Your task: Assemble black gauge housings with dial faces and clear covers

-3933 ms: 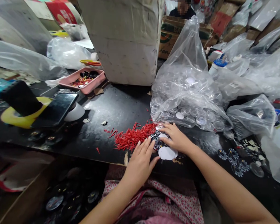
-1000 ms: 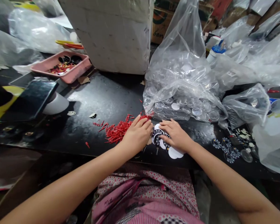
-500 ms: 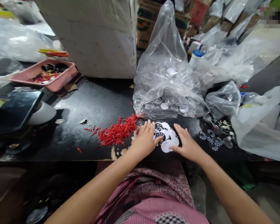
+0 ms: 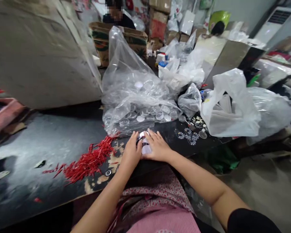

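A small heap of round flat discs (image 4: 146,149), some white and some black with printing, lies on the dark worktable between my hands. My left hand (image 4: 131,149) borders the heap on its left, fingers stretched forward. From the right, my right hand (image 4: 158,147) rests against the discs with its fingers spread, hiding part of them. Just left of my left hand lies a pile of thin red plastic pieces (image 4: 89,163). Beyond my fingertips sits a clear plastic bag (image 4: 135,97) full of round transparent covers. A small dark ring (image 4: 108,172) lies near the table's front edge.
Several patterned rings (image 4: 188,136) lie to the right, before a white plastic bag (image 4: 230,113). A tall pale panel (image 4: 43,55) stands at the back left, beside a pink tray (image 4: 7,113). A person (image 4: 118,19) is behind a cardboard box (image 4: 102,42).
My hands have drawn together, pushing the spread discs into a tighter heap. The camera view has swung to the right, and a small ring now shows beside the red pile.
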`<state>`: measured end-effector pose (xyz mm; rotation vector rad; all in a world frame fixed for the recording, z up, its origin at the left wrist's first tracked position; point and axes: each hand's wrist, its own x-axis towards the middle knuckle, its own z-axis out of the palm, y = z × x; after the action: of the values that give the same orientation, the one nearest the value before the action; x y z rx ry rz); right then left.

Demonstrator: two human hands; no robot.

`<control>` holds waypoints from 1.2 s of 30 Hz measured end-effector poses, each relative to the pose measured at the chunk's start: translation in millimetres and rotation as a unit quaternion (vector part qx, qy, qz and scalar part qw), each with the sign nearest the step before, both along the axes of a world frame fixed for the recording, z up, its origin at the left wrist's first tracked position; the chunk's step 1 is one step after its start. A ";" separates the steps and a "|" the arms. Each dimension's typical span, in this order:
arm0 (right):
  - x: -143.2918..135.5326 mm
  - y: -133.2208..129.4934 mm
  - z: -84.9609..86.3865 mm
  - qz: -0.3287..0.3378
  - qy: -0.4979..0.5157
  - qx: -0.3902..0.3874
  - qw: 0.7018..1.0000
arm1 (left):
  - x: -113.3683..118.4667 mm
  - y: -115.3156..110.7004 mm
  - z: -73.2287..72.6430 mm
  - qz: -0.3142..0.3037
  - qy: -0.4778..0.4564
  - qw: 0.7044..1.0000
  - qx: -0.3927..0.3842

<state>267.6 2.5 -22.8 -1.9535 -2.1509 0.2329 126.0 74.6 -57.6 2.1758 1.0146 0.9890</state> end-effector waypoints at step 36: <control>-9.2 10.1 -11.1 -0.043 0.057 0.031 0.997 | -23.9 26.5 49.2 -0.089 0.132 0.984 -0.083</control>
<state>258.4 12.5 -33.9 -1.9443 -1.9750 0.2526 102.1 101.1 -8.4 2.2495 0.9590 0.5247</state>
